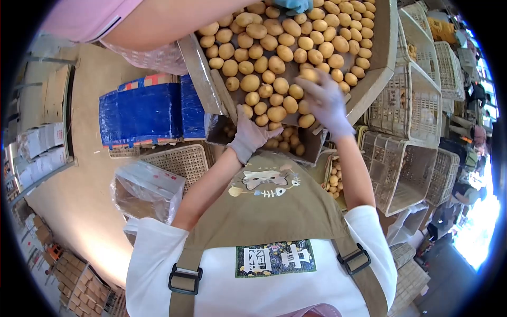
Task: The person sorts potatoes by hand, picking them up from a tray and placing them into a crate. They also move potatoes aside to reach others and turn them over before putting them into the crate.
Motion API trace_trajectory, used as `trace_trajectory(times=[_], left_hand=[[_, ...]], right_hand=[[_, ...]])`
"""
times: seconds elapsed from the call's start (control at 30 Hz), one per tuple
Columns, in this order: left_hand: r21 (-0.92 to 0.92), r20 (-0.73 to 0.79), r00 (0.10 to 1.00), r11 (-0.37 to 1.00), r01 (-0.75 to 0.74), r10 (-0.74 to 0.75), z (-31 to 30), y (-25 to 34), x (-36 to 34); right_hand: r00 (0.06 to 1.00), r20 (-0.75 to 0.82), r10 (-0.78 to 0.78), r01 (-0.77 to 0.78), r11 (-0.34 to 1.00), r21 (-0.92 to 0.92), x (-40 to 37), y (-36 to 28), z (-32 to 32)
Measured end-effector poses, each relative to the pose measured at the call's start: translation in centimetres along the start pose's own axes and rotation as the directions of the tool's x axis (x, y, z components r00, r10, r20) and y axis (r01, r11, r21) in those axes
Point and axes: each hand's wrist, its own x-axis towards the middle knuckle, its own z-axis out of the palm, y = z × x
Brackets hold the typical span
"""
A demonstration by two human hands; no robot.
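Many round, yellow-brown potatoes [276,64] lie on a sorting table with a raised rim [203,79]. Gloved in pale fabric, my left hand [249,134] is at the table's near edge, its fingers apart beside the nearest potatoes. My right hand [326,103], in a similar glove, reaches over the right part of the potatoes; its fingers are blurred, and a potato [309,75] shows at their tips. Whether the fingers grip it I cannot tell. Below the near edge, more potatoes [288,140] lie in a box [312,148] in front of my apron.
A co-worker's arm [174,21] crosses the top left, and a blue glove [293,5] shows at the top. Stacked plastic crates [388,164] stand on the right. On the left are a blue-wrapped stack [140,116], a crate [182,161] and a plastic-lined box [145,190].
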Motion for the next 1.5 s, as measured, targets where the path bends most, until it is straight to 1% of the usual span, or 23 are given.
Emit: trace_trajectory(times=[0.03, 0.07, 0.17, 0.2, 0.27, 0.3, 0.33, 0.37, 0.43, 0.5, 0.63, 0.77, 0.87, 0.9, 0.97, 1.03, 1.1, 1.13, 1.2, 1.3, 1.4, 1.47, 1.5], left_hand=[[-0.009, 0.021, 1.000, 1.000, 0.000, 0.000, -0.3, 0.1, 0.1], [-0.014, 0.043, 0.999, 1.000, 0.003, -0.003, -0.6, -0.1, 0.1], [-0.004, -0.053, 0.998, 1.000, 0.013, -0.013, 0.3, -0.6, -0.1], [0.009, -0.082, 0.997, 1.000, 0.013, -0.013, 0.7, -0.4, 0.1], [0.034, -0.027, 1.000, 0.999, 0.017, -0.016, 0.2, -0.4, -0.1], [0.030, -0.023, 0.999, 0.999, 0.024, -0.024, -0.1, -0.4, 0.3], [0.024, -0.017, 0.999, 0.999, 0.027, -0.027, -0.2, -0.3, 0.6], [-0.082, -0.148, 0.987, 0.996, 0.045, -0.057, 0.4, -0.4, 0.5], [-0.151, -0.135, 0.986, 0.985, 0.081, -0.102, -0.1, 0.0, 0.6], [-0.183, -0.210, 0.972, 0.981, 0.065, -0.104, 0.7, 0.1, 0.3], [-0.133, -0.146, 0.988, 0.991, 0.027, -0.047, 0.9, -0.4, 0.5], [-0.170, -0.133, 0.988, 0.984, 0.050, -0.073, 0.7, -0.4, 0.2], [-0.114, -0.033, 0.998, 0.992, 0.056, -0.061, -0.2, -0.6, 0.3], [-0.079, 0.010, 0.999, 0.996, 0.052, -0.051, -0.6, -0.4, 0.3], [-0.580, 0.407, 0.904, 0.728, 0.365, -0.129, -3.8, -0.3, 1.6], [-0.093, 0.042, 0.998, 0.994, 0.059, -0.055, -0.4, 0.0, -0.2], [-0.129, -0.033, 0.998, 0.990, 0.052, -0.057, 0.3, -0.1, -0.2], [-0.141, -0.070, 0.996, 0.989, 0.052, -0.063, 0.4, -0.3, 0.0], [-0.105, -0.057, 0.997, 0.993, 0.045, -0.052, 0.1, -0.5, 0.0], [-0.088, -0.029, 0.998, 0.995, 0.056, -0.058, 0.5, -0.5, -0.1], [0.011, -0.046, 0.995, 0.996, 0.087, -0.087, 0.0, 0.0, -0.3], [0.185, -0.115, 0.990, 0.978, 0.098, -0.078, -0.3, 0.3, -0.7], [0.117, -0.196, 0.974, 0.983, 0.141, -0.116, -2.7, 0.2, -0.1]], right_hand=[[0.996, -0.005, 0.085, -0.081, 0.921, -0.381, -2.7, 2.3, -1.9], [0.937, -0.245, 0.247, -0.294, 0.939, -0.179, -4.9, 5.9, -3.6], [0.858, -0.495, 0.136, -0.443, 0.683, -0.581, -4.2, 3.9, -8.1], [0.883, -0.453, 0.121, -0.363, 0.788, -0.498, -2.9, 1.9, -7.1], [0.984, -0.134, 0.120, -0.163, 0.910, -0.381, -2.0, -1.4, -2.9], [0.987, 0.002, 0.160, -0.152, 0.942, -0.299, -1.8, -3.5, -0.1], [0.981, 0.130, 0.146, -0.084, 0.916, -0.393, -1.5, -4.6, 3.0], [0.986, 0.130, 0.100, -0.035, 0.904, -0.426, -1.8, -4.5, 6.7], [0.989, 0.138, 0.053, 0.022, 0.868, -0.496, -1.1, -4.4, 10.7], [0.960, 0.243, 0.139, 0.004, 0.860, -0.510, 0.3, -4.7, 10.4], [0.932, 0.313, 0.184, 0.005, 0.855, -0.519, 0.0, -3.8, 10.0], [0.960, 0.246, 0.131, -0.006, 0.893, -0.450, -1.5, -2.7, 11.6], [0.989, 0.132, 0.069, -0.057, 0.994, -0.088, -1.7, -2.5, 8.5], [1.000, 0.006, 0.018, -0.017, 0.998, -0.061, -2.2, -3.0, 7.1], [0.994, -0.095, 0.044, -0.051, 0.996, -0.072, -3.8, -5.1, 1.5], [0.966, -0.209, 0.151, -0.179, 0.976, -0.122, -9.1, -4.7, -2.4], [0.929, -0.264, 0.260, -0.347, 0.861, -0.371, -16.1, -2.2, -5.5], [0.846, -0.208, 0.490, -0.515, 0.655, -0.552, -19.0, -1.4, -6.6], [0.694, -0.260, 0.671, -0.648, 0.424, -0.633, -22.4, -0.7, -7.4], [0.859, -0.295, 0.418, -0.511, 0.730, -0.455, -15.8, -2.9, -5.9], [0.970, -0.152, 0.188, -0.222, 0.941, -0.254, -9.1, -4.6, -1.9], [0.971, 0.054, 0.231, -0.208, 0.939, -0.275, -7.4, -3.9, 0.5], [0.949, 0.077, 0.307, -0.263, 0.899, -0.351, -6.9, -3.2, 1.3]])
